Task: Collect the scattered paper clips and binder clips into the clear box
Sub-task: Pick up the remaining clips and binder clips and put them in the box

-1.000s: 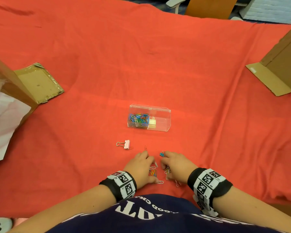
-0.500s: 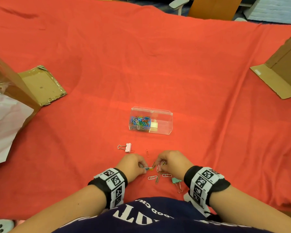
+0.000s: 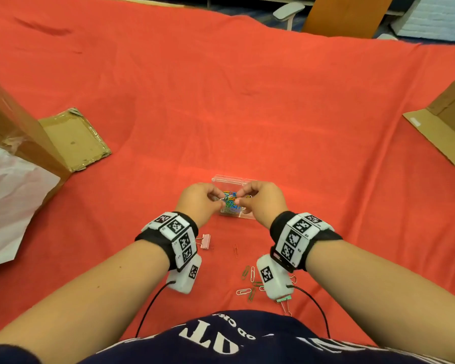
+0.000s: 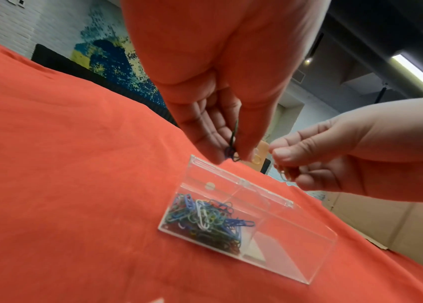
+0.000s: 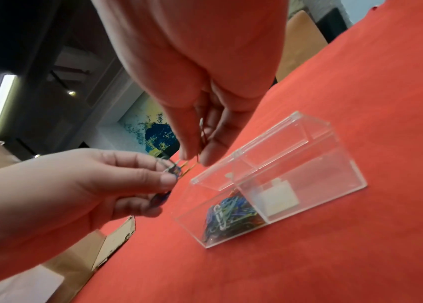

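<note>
Hands are hovering up over the clear box now, whereas half a second ago they were both down near the person's body picking at the loose clips. Left hand is pinching a small bunch of coloured paper clips between thumb and fingertips, and the right hand is pinching a couple of its own, thin wire ones, fingertips nearly meeting the left's just above the box's open lid. Inside the box, the left compartment is holding a pile of colourful clips. Lying on the red worktop nearer the body: a pink binder clip by the left wristband, several scattered paper clips, and a green binder clip partly under the right wrist camera.
</note>
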